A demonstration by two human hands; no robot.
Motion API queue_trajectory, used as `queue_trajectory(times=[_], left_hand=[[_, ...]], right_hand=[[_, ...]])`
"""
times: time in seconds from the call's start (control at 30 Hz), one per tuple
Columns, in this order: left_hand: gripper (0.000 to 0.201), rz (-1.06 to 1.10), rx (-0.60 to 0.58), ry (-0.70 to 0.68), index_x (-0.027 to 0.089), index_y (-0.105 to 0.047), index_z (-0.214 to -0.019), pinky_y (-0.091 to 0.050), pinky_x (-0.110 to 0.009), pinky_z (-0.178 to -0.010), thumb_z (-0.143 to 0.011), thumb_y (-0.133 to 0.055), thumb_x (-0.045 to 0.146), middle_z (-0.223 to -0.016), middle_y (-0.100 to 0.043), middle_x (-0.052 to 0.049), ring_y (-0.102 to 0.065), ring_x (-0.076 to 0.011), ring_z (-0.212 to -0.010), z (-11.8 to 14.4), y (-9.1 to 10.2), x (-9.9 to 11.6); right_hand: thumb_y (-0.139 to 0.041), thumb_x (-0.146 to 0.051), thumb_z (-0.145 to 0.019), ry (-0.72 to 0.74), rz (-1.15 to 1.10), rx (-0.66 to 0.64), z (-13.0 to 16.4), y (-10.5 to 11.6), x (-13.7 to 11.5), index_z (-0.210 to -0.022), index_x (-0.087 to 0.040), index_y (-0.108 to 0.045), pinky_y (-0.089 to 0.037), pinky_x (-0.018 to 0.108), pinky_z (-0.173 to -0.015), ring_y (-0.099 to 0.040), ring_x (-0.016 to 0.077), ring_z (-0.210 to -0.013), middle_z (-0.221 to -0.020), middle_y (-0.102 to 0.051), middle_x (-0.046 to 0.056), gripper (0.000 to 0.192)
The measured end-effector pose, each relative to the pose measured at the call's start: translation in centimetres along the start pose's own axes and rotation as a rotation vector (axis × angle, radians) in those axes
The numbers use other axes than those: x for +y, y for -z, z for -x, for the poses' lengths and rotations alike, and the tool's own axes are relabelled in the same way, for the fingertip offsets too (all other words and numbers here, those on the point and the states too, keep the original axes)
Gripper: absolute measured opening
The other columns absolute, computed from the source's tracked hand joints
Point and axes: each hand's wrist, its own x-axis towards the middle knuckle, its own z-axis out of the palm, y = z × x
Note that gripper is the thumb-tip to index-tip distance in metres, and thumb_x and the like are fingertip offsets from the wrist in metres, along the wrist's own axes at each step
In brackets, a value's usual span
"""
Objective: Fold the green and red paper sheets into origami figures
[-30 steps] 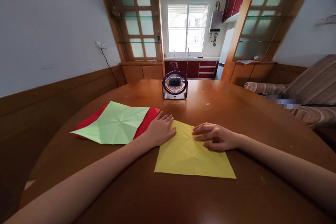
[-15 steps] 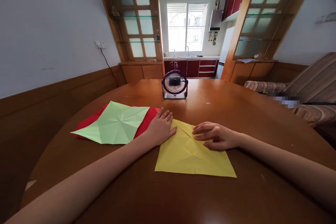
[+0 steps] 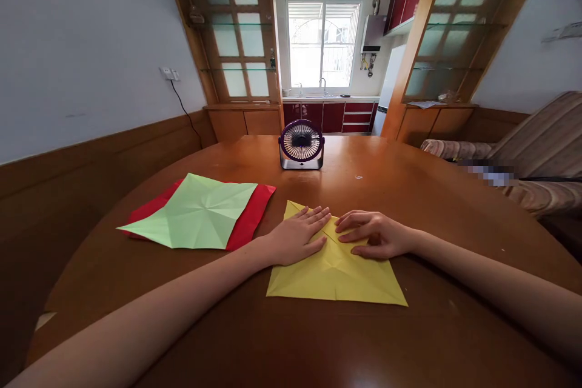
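A creased sheet of yellow paper [image 3: 336, 282] lies on the wooden table in front of me, with a fold along its far edge. My left hand [image 3: 297, 236] rests flat on its far left part, fingers stretched toward the middle of the fold. On the far right part sits my right hand [image 3: 379, 235], its fingers apart and slightly bent, the tips touching the paper. The fingertips of both hands are close together but do not touch. Under my right hand the paper's far right corner is hidden.
To the left, a creased light green sheet [image 3: 200, 212] overlaps red paper [image 3: 252, 215]. A small purple fan [image 3: 301, 144] stands farther back on the brown table [image 3: 218, 327]. Beyond the table's right edge is a striped sofa [image 3: 541, 151].
My left hand has slid right and slightly toward me, from the paper's far left corner onto the fold, uncovering that corner. My right hand has stayed nearly still.
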Motion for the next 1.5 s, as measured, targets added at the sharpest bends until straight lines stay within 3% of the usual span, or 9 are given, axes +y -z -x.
queue_trajectory(times=[0.1, 0.33, 0.53, 0.8, 0.97, 1.17, 1.27, 1.5], left_hand=[[0.060, 0.005, -0.022, 0.003, 0.014, -0.022, -0.152, -0.011, -0.035, -0.121, -0.101, -0.026, 0.046, -0.158, -0.016, -0.006, -0.011, -0.0184, -0.148, 0.0, 0.0, 0.0], [0.062, 0.036, -0.076, -0.041, 0.021, -0.017, -0.154, -0.010, -0.036, -0.121, -0.100, -0.027, 0.051, -0.159, -0.010, -0.002, -0.007, -0.0178, -0.148, 0.3, 0.4, -0.9], [0.062, 0.082, -0.063, -0.107, 0.025, -0.018, -0.153, -0.009, -0.039, -0.122, -0.100, -0.027, 0.055, -0.159, -0.015, 0.000, -0.008, -0.0201, -0.148, 0.4, 0.4, -1.8], [0.064, 0.086, -0.077, -0.113, 0.022, -0.020, -0.153, -0.009, -0.040, -0.121, -0.100, -0.028, 0.055, -0.159, -0.016, -0.002, -0.008, -0.0231, -0.148, 0.4, 0.4, -1.9], [0.062, 0.036, -0.042, -0.107, 0.020, -0.025, -0.152, -0.014, -0.041, -0.120, -0.099, -0.033, 0.052, -0.158, -0.024, -0.004, -0.017, -0.0239, -0.147, 0.5, 0.7, -1.3], [0.050, -0.108, 0.007, -0.120, 0.027, -0.033, -0.146, -0.030, -0.053, -0.110, -0.098, -0.037, 0.039, -0.153, -0.036, -0.004, -0.030, -0.0323, -0.142, 0.2, 1.0, -0.2], [0.050, -0.151, 0.024, -0.121, 0.021, -0.034, -0.144, -0.035, -0.050, -0.107, -0.096, -0.037, 0.035, -0.150, -0.042, -0.007, -0.036, -0.0320, -0.139, 0.1, 1.1, -0.4], [0.055, -0.266, 0.090, -0.052, 0.009, -0.037, -0.141, -0.026, -0.043, -0.115, -0.094, -0.040, 0.038, -0.138, -0.053, -0.015, -0.049, -0.0252, -0.129, 1.0, 1.4, -2.8]], right_hand=[[-0.066, -0.026, -0.087, -0.004, -0.019, 0.004, -0.1, 0.0, 0.0, -0.120, -0.020, -0.066, -0.047, 0.046, -0.100, -0.060, 0.0230, -0.111, -0.116, -0.065, 0.013, 0.035], [-0.070, -0.028, -0.084, -0.015, -0.066, 0.021, 0.1, 0.0, 0.2, -0.113, -0.022, -0.071, -0.048, 0.046, -0.098, -0.061, 0.0226, -0.108, -0.113, -0.067, 0.012, 0.030], [-0.075, -0.029, -0.080, -0.098, -0.168, -0.002, 0.3, 0.2, 0.6, -0.103, -0.023, -0.075, -0.046, 0.045, -0.099, -0.059, 0.0219, -0.109, -0.114, -0.066, 0.010, 0.024], [-0.077, -0.028, -0.078, -0.125, -0.226, -0.011, 0.3, 0.3, 0.8, -0.103, -0.025, -0.075, -0.044, 0.044, -0.100, -0.058, 0.0211, -0.110, -0.114, -0.065, 0.010, 0.025], [-0.077, -0.029, -0.078, -0.142, -0.230, -0.022, 0.4, 0.3, 0.9, -0.103, -0.026, -0.075, -0.044, 0.043, -0.101, -0.057, 0.0206, -0.112, -0.116, -0.064, 0.009, 0.025], [-0.077, -0.030, -0.078, -0.147, -0.221, -0.032, 0.4, 0.3, 1.1, -0.104, -0.027, -0.075, -0.044, 0.043, -0.100, -0.058, 0.0204, -0.110, -0.116, -0.065, 0.008, 0.026], [-0.077, -0.031, -0.078, -0.151, -0.227, -0.022, 0.4, 0.2, 1.0, -0.103, -0.026, -0.075, -0.045, 0.042, -0.099, -0.058, 0.0207, -0.110, -0.116, -0.064, 0.008, 0.025], [-0.078, -0.029, -0.077, -0.157, -0.249, -0.012, 0.3, 0.2, 0.9, -0.101, -0.025, -0.076, -0.046, 0.043, -0.099, -0.058, 0.0208, -0.109, -0.112, -0.065, 0.009, 0.025]])
